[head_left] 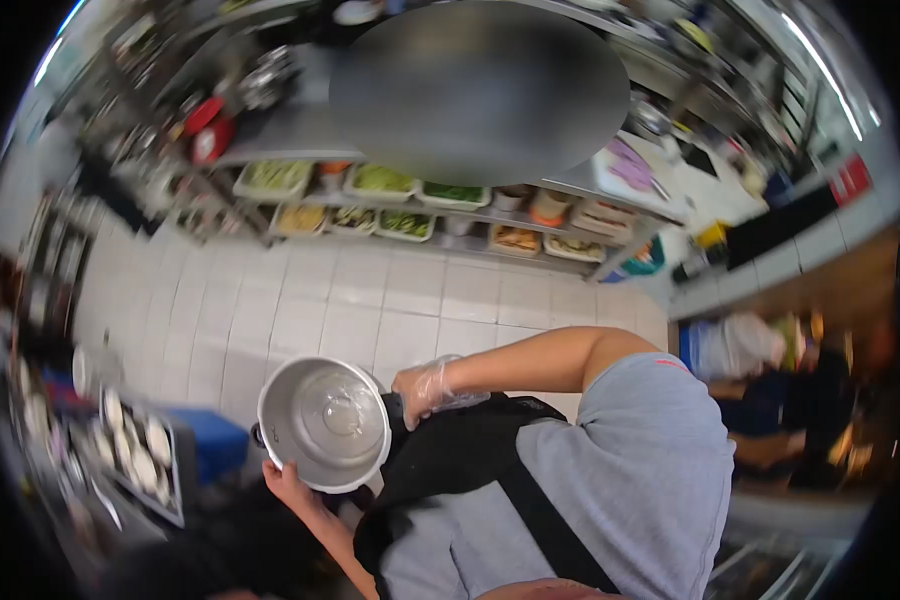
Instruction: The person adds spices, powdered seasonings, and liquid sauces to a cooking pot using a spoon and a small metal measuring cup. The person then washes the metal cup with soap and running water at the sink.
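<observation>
A deep silver metal pot [315, 440] hangs tilted in front of my body, its open top turned toward the camera. Inside, the bottom looks shiny and bare, or perhaps wet; I cannot tell which. My right hand [422, 390], in a clear plastic glove, is closed round the black handle on the pot's right side. Low on the left, my left hand [288, 484] grips the rim, fingers against the outer wall. A small dark side handle shows just above it.
Ahead, a steel counter [270, 135] has tubs of cut vegetables [380, 180] beneath. A white board [625, 170] with purple pieces lies at its right. At left are a tray of pale pieces [135, 450] and a blue bin [210, 445]. A blurred person [105, 185] stands far left.
</observation>
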The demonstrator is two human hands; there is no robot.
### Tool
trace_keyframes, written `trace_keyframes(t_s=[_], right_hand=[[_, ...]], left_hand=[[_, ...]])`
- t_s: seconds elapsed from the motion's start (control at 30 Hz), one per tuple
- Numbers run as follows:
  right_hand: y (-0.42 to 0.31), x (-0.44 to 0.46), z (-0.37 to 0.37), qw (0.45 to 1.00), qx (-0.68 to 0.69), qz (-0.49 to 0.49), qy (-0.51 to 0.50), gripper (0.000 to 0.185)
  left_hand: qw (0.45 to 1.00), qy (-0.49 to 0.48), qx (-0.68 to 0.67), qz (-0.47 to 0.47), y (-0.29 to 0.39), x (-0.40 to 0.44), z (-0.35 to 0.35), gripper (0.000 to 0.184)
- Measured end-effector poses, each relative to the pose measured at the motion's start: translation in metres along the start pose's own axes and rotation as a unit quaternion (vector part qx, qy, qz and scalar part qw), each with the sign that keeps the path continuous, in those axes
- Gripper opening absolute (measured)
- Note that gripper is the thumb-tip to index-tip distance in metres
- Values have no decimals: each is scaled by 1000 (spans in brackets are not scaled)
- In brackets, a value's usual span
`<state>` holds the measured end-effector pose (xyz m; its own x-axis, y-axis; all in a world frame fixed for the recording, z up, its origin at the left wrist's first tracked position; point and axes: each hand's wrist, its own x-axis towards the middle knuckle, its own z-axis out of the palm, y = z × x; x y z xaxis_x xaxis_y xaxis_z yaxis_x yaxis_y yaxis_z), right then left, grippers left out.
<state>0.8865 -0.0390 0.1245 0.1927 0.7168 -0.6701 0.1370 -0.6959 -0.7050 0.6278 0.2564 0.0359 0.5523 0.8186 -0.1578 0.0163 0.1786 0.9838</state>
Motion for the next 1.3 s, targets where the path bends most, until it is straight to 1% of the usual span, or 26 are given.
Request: trace_keyframes(t_s=[0.07, 0.1, 0.17, 0.23, 0.33, 0.43, 0.5, 0.6, 0.67, 0.77, 0.8, 0.83, 0.87, 0.9, 0.93, 0.97, 1.0, 1.03, 1.07, 1.1, 1.13, 1.17, 1.2, 1.23, 1.27, 1.3], right_hand=[[4, -3, -17, 998, 29, 17, 62, 36], [6, -2, -21, 995, 33, 28, 90, 39], [10, 3, -34, 986, 66, 49, 147, 42], [13, 10, -36, 974, 41, 70, 212, 45], [8, 14, -21, 942, 92, 84, 312, 43], [-2, 30, 9, 897, 156, 109, 399, 37], [-8, 37, 19, 872, 200, 114, 432, 37], [-22, 38, 27, 842, 241, 120, 468, 39], [-35, 41, 33, 807, 245, 148, 516, 39], [-68, 34, 37, 832, 258, 150, 468, 41], [-74, 37, 35, 835, 254, 148, 465, 41], [-81, 41, 32, 825, 258, 159, 478, 42], [-87, 47, 28, 814, 262, 170, 491, 43], [-92, 53, 20, 817, 258, 168, 487, 43], [-95, 58, 10, 800, 284, 221, 481, 44], [-103, 68, 9, 804, 290, 262, 448, 45], [-107, 71, 8, 807, 254, 256, 468, 47], [-113, 77, 5, 809, 219, 243, 488, 49], [-119, 95, 9, 805, 205, 234, 505, 50], [-127, 116, 11, 801, 193, 220, 522, 52], [-145, 126, 4, 810, 174, 206, 521, 51], [-165, 126, 0, 818, 165, 193, 516, 51], [-171, 127, -7, 830, 155, 187, 502, 48], [-173, 129, -16, 842, 146, 181, 487, 46], [-178, 141, -18, 873, 115, 161, 446, 46], [-182, 152, -21, 868, 144, 165, 445, 43]], left_hand=[[998, -54, 28, 0, 25, 48, 46, 19], [995, -96, 34, 0, 29, 75, 67, 19], [989, -142, 29, -15, 33, 128, 101, 20], [974, -225, 36, -15, 40, 167, 134, 20], [945, -315, 76, -30, 72, 204, 191, 23], [908, -412, 76, -12, 72, 251, 223, 23], [880, -469, 78, 1, 84, 261, 253, 22], [840, -537, 81, -11, 89, 282, 288, 20], [825, -553, 114, 7, 79, 300, 309, 19], [833, -543, 104, -11, 81, 310, 293, 16], [822, -547, 156, 39, 74, 330, 295, 13], [825, -542, 156, 38, 77, 336, 300, 13], [818, -551, 158, 36, 78, 341, 312, 12], [812, -561, 160, 34, 80, 344, 328, 13], [790, -583, 182, 59, 72, 356, 355, 14], [789, -571, 212, 76, 62, 371, 347, 15], [802, -550, 225, 58, 66, 369, 335, 17], [814, -542, 203, 48, 67, 374, 334, 18], [816, -533, 216, 61, 86, 373, 319, 18], [820, -532, 203, 47, 56, 410, 305, 19], [834, -510, 207, 39, 74, 415, 292, 21], [832, -502, 219, 94, 66, 432, 279, 22], [846, -499, 182, 53, 57, 438, 272, 22], [860, -482, 167, 23, 74, 437, 255, 26], [852, -489, 187, 8, 86, 445, 242, 32], [868, -474, 137, -53, 89, 452, 224, 37]])
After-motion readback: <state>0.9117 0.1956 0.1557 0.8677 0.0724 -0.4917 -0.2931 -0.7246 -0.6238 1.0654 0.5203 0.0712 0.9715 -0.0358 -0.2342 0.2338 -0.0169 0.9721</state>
